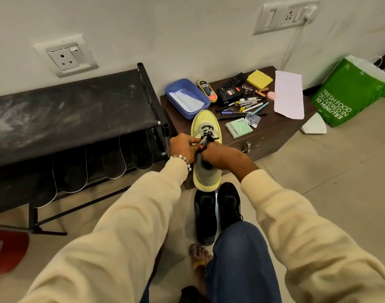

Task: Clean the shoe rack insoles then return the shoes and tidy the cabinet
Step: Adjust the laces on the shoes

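A yellow sneaker (205,178) with a grey tongue and black laces rests on the front corner of the low brown cabinet (272,136), toe pointing away. My left hand (182,146) pinches the laces at the shoe's left side. My right hand (222,157) grips the tongue and laces from the right. Two black shoes (216,213) stand side by side on the floor just below it. The black shoe rack (67,112) is at the left, its top dusty, with several dark insoles (113,162) leaning along its lower shelf.
The cabinet top holds a blue plastic box (187,98), a polish tube, a remote, yellow sticky notes (259,79), pens, a pink paper sheet (289,95) and a green card. A green bag (349,92) leans on the wall at right. A red object (5,250) lies at far left.
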Tool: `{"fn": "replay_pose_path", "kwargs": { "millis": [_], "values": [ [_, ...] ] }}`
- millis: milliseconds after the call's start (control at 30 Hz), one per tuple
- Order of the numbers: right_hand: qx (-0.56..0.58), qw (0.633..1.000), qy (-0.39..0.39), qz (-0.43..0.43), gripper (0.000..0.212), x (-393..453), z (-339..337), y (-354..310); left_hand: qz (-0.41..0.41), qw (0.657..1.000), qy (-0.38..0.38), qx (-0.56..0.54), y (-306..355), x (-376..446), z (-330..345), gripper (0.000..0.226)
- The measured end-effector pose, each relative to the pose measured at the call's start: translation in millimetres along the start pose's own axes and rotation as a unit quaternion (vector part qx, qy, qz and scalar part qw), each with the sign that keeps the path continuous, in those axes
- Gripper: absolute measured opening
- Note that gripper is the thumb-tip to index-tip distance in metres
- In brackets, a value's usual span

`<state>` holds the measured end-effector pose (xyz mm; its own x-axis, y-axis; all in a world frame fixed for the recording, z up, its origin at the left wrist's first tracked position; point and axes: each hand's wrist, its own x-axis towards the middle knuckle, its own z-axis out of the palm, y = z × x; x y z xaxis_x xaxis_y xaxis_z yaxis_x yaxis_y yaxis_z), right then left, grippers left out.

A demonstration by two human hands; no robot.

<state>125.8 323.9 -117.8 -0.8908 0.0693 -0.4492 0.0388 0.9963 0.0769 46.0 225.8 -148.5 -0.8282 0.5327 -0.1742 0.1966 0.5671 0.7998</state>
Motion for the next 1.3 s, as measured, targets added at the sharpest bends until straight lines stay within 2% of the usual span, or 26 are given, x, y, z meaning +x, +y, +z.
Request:
{"fn": "replay_pose_path", "kwargs": {
  "millis": [100,167,233,300,333,433,500,533,600,633,700,767,800,900,933,1067,1100,1133,1200,1233,1300],
  "values": [
    [0.123,0.991,0.045,0.004,0.025,-14,-1,7,-0.014,1.000,0.000,-0.025,-2,1,2,0.027],
    [0.220,0.964,0.145,0.038,0.024,-23,3,13,-0.020,0.999,0.001,-0.040,-3,0,2,0.027],
    [0.327,0.895,0.282,0.110,0.021,-28,5,17,-0.025,0.998,-0.003,-0.054,-4,0,2,0.027],
    [0.392,0.827,0.356,0.189,0.020,-24,4,21,-0.032,0.997,-0.011,-0.066,-4,-1,2,0.027],
    [0.397,0.822,0.350,0.211,0.024,-22,3,21,-0.036,0.997,-0.013,-0.071,-4,-1,1,0.027],
    [0.315,0.887,0.266,0.206,0.028,-10,9,13,-0.039,0.997,-0.011,-0.073,-4,-1,2,0.026],
    [0.256,0.907,0.260,0.211,0.021,-5,16,4,-0.043,0.996,-0.013,-0.074,-3,-2,2,0.027],
    [0.274,0.895,0.275,0.219,0.020,-4,19,-2,-0.046,0.996,-0.012,-0.077,-3,-2,2,0.026],
    [0.360,0.849,0.312,0.231,0.016,-5,26,-15,-0.048,0.995,-0.006,-0.082,-3,-3,2,0.025],
    [0.362,0.848,0.315,0.224,0.014,-5,28,-20,-0.047,0.995,-0.006,-0.082,-3,-3,2,0.025],
    [0.384,0.869,0.257,0.179,0.017,-6,34,-20,-0.043,0.996,-0.013,-0.082,-3,-4,1,0.024],
    [0.320,0.924,0.144,0.153,0.026,-5,30,-13,-0.035,0.997,-0.014,-0.074,-3,-5,2,0.024],
    [0.298,0.938,0.092,0.149,0.031,-3,27,-10,-0.030,0.997,-0.007,-0.064,-3,-6,2,0.025],
    [0.363,0.918,-0.011,0.163,0.038,-5,6,-12,-0.026,0.998,0.003,-0.053,-2,-6,2,0.023],
    [0.380,0.909,-0.020,0.169,0.036,-4,2,-12,-0.027,0.998,0.001,-0.050,-3,-4,2,0.023],
    [0.366,0.921,0.014,0.134,0.028,-11,-2,-2,-0.032,0.998,0.014,-0.052,-3,-5,3,0.025],
    [0.385,0.912,0.053,0.132,0.024,-13,2,3,-0.031,0.998,0.021,-0.045,-4,-5,4,0.026],
    [0.427,0.885,0.104,0.155,0.017,-18,6,5,-0.030,0.999,0.027,-0.036,-4,-4,5,0.027],
    [0.516,0.790,0.225,0.242,0.007,-29,16,2,-0.032,0.999,0.029,-0.032,-5,-3,7,0.027],
    [0.545,0.744,0.267,0.280,0.011,-32,21,-4,-0.036,0.998,0.027,-0.039,-5,-3,8,0.027],
    [0.594,0.673,0.276,0.345,0.025,-34,31,-15,-0.040,0.998,0.026,-0.050,-6,-3,9,0.026]
  ]
}}
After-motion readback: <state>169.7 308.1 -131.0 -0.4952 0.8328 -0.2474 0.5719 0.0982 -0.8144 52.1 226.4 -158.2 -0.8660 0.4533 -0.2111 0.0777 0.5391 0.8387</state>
